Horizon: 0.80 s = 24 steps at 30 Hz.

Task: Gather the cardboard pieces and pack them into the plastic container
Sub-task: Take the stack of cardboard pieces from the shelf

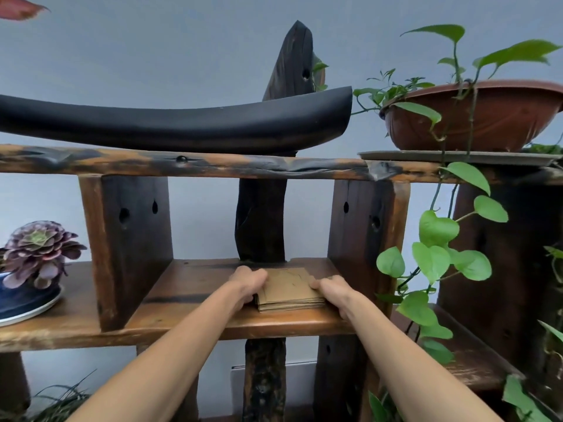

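A stack of several brown cardboard pieces (289,289) lies flat on the middle wooden shelf (189,318), between two dark uprights. My left hand (246,283) grips the stack's left edge, fingers curled over it. My right hand (333,292) presses on the stack's right edge, fingers on top of it. Both forearms reach in from below. No plastic container is in view.
A purple succulent (41,251) in a blue pot stands on the shelf at left. A brown planter (487,117) with trailing green vine (435,257) sits at upper right, leaves hanging close to my right arm. A black curved piece (182,123) rests on the upper shelf.
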Each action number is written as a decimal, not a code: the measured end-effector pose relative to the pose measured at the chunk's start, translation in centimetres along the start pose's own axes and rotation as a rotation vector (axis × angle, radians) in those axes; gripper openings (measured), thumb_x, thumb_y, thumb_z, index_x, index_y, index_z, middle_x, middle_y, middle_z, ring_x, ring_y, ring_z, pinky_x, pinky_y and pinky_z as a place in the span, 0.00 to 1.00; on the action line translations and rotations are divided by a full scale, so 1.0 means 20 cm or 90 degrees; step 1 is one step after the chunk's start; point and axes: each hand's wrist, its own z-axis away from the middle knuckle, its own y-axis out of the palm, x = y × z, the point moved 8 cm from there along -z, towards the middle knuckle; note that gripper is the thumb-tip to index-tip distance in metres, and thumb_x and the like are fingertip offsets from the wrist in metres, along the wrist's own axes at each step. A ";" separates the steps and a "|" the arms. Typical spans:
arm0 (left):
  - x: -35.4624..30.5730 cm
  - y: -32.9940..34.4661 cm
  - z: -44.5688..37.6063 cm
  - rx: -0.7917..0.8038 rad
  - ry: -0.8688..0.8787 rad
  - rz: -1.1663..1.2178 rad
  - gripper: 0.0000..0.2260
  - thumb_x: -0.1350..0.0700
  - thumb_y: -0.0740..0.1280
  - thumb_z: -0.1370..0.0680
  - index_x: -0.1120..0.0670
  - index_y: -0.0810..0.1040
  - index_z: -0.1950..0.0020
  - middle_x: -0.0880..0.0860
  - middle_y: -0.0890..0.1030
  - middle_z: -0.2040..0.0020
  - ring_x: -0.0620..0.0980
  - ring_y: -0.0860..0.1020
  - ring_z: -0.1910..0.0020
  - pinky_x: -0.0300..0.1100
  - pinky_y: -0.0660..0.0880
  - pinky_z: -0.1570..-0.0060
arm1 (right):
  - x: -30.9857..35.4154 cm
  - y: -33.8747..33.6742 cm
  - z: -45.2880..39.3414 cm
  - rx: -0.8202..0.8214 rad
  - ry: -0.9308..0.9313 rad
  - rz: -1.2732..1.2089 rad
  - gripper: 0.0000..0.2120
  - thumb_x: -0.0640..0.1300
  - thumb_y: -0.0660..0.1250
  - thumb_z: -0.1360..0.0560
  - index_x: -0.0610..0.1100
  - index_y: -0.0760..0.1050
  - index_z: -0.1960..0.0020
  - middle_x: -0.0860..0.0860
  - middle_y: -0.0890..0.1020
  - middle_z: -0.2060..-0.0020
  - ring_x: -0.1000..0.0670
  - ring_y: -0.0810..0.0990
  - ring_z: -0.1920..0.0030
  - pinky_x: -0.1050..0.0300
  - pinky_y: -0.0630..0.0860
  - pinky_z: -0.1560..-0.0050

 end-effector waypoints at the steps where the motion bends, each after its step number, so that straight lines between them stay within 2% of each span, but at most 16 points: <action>1: 0.00 0.00 -0.01 -0.011 -0.014 0.039 0.15 0.49 0.65 0.24 0.55 0.71 0.41 0.53 0.75 0.53 0.52 0.77 0.54 0.50 0.80 0.41 | -0.01 0.00 0.00 0.000 0.000 -0.002 0.29 0.53 0.69 0.22 0.41 0.69 0.27 0.45 0.79 0.38 0.44 0.79 0.42 0.46 0.75 0.37; 3: 0.01 0.01 -0.02 -0.037 -0.037 0.120 0.15 0.53 0.67 0.24 0.58 0.73 0.40 0.54 0.75 0.55 0.52 0.75 0.57 0.49 0.79 0.42 | -0.01 0.00 -0.01 0.002 -0.007 -0.003 0.27 0.52 0.70 0.23 0.41 0.71 0.28 0.45 0.79 0.39 0.45 0.79 0.42 0.46 0.75 0.35; 6: 0.03 0.02 -0.02 -0.050 -0.057 0.232 0.17 0.59 0.68 0.25 0.61 0.73 0.38 0.56 0.76 0.57 0.53 0.76 0.59 0.46 0.77 0.52 | 0.00 0.00 -0.01 0.008 -0.021 0.000 0.27 0.51 0.71 0.22 0.41 0.73 0.27 0.46 0.79 0.37 0.45 0.79 0.40 0.48 0.73 0.33; 9: 0.06 0.05 -0.02 -0.034 -0.078 0.312 0.16 0.64 0.69 0.25 0.64 0.72 0.38 0.61 0.81 0.53 0.58 0.83 0.53 0.50 0.82 0.49 | 0.00 0.00 -0.01 0.016 -0.031 0.002 0.26 0.49 0.69 0.21 0.41 0.72 0.26 0.46 0.78 0.35 0.46 0.78 0.39 0.50 0.72 0.35; 12: 0.06 0.06 0.01 0.009 -0.079 0.377 0.14 0.68 0.68 0.23 0.62 0.72 0.39 0.62 0.83 0.53 0.58 0.84 0.55 0.48 0.83 0.61 | 0.01 0.00 0.01 0.025 -0.040 -0.008 0.26 0.49 0.67 0.19 0.42 0.69 0.24 0.46 0.77 0.32 0.46 0.76 0.36 0.51 0.71 0.33; 13: 0.05 0.06 0.02 0.026 -0.076 0.393 0.13 0.69 0.68 0.23 0.62 0.74 0.39 0.62 0.83 0.54 0.58 0.84 0.56 0.48 0.82 0.62 | 0.00 0.00 0.01 0.030 -0.043 -0.016 0.26 0.48 0.66 0.18 0.42 0.68 0.23 0.46 0.76 0.31 0.46 0.76 0.35 0.51 0.70 0.32; 16: 0.01 0.05 0.05 0.072 -0.044 0.407 0.14 0.70 0.68 0.22 0.63 0.77 0.38 0.60 0.83 0.54 0.55 0.84 0.57 0.47 0.82 0.63 | -0.01 -0.01 0.01 0.049 -0.048 -0.061 0.26 0.47 0.66 0.18 0.42 0.67 0.22 0.47 0.77 0.33 0.47 0.76 0.35 0.51 0.71 0.31; 19: -0.04 0.04 0.06 0.093 0.029 0.376 0.21 0.71 0.67 0.22 0.59 0.75 0.30 0.56 0.82 0.46 0.52 0.82 0.52 0.44 0.81 0.62 | -0.01 -0.02 0.03 0.064 -0.055 -0.133 0.25 0.44 0.66 0.18 0.41 0.68 0.23 0.51 0.80 0.44 0.51 0.79 0.43 0.54 0.72 0.40; 21: -0.07 0.03 0.08 0.089 0.080 0.359 0.23 0.72 0.67 0.22 0.58 0.75 0.29 0.53 0.82 0.45 0.50 0.81 0.50 0.41 0.82 0.63 | -0.01 -0.02 0.04 0.074 -0.064 -0.160 0.24 0.44 0.64 0.17 0.41 0.67 0.23 0.50 0.81 0.42 0.51 0.79 0.43 0.54 0.73 0.40; 24: -0.10 0.03 0.09 0.065 0.143 0.338 0.23 0.72 0.68 0.23 0.56 0.77 0.30 0.50 0.81 0.46 0.48 0.81 0.49 0.39 0.83 0.60 | -0.02 -0.02 0.05 0.094 -0.085 -0.180 0.23 0.44 0.61 0.16 0.42 0.66 0.22 0.49 0.80 0.36 0.50 0.79 0.39 0.51 0.72 0.34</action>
